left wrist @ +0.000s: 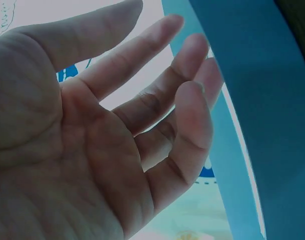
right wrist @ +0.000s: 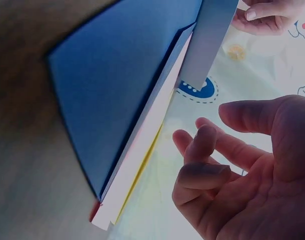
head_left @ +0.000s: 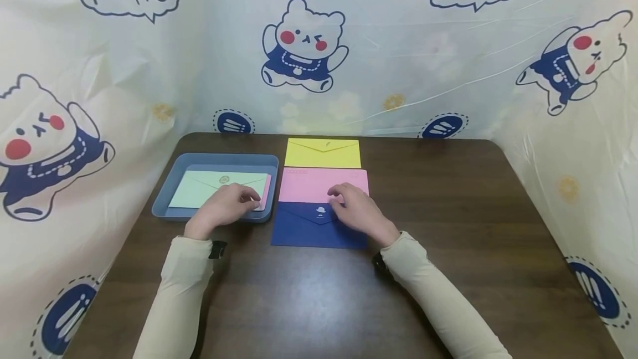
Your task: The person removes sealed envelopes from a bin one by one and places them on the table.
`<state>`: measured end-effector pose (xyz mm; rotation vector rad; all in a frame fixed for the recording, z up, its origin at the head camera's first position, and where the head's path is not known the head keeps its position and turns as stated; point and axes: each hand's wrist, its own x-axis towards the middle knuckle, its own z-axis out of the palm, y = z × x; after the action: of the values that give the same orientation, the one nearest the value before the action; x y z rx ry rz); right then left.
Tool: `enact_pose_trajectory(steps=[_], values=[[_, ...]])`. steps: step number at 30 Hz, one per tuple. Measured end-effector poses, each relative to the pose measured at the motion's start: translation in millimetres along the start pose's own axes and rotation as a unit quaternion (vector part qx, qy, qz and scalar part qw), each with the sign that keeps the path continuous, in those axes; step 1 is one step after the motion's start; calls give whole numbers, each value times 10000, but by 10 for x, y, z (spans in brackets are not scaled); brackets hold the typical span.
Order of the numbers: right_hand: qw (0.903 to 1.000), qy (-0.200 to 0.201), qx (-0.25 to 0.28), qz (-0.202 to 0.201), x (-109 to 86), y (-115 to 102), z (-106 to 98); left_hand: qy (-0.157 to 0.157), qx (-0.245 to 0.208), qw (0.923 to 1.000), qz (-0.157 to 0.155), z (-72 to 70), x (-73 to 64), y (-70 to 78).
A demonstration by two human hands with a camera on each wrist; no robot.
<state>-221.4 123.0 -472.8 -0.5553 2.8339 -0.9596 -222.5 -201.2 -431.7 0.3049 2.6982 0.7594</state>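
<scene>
A light green envelope (head_left: 194, 189) with a round seal lies in the blue tray (head_left: 164, 206), a pink envelope (head_left: 267, 187) showing past its right edge. Over the tray's front right part hovers my left hand (head_left: 229, 204), its fingers loosely bent. The left wrist view shows this hand (left wrist: 107, 130) holding nothing beside the tray wall (left wrist: 262, 85). Right of the tray, yellow (head_left: 322, 157), pink (head_left: 309, 184) and navy blue (head_left: 314, 231) envelopes lie in a column. My right hand (head_left: 360, 214) is over the pink and blue ones, fingers relaxed and holding nothing.
The dark wooden table (head_left: 448, 209) stretches to the right and front of the envelopes. A patterned cloth (head_left: 379, 43) with cartoon bears hangs behind the table and along both sides.
</scene>
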Motion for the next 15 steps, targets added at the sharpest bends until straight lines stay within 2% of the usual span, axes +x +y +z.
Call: enact_pose_trajectory(steps=[8, 15], values=[[9999, 4, 43, -127, 73, -103, -29, 213, 69, 9997, -22, -101, -40, -50], [9999, -58, 51, -78, 154, -197, -33, 349, 25, 9990, -269, -141, -71, -138]])
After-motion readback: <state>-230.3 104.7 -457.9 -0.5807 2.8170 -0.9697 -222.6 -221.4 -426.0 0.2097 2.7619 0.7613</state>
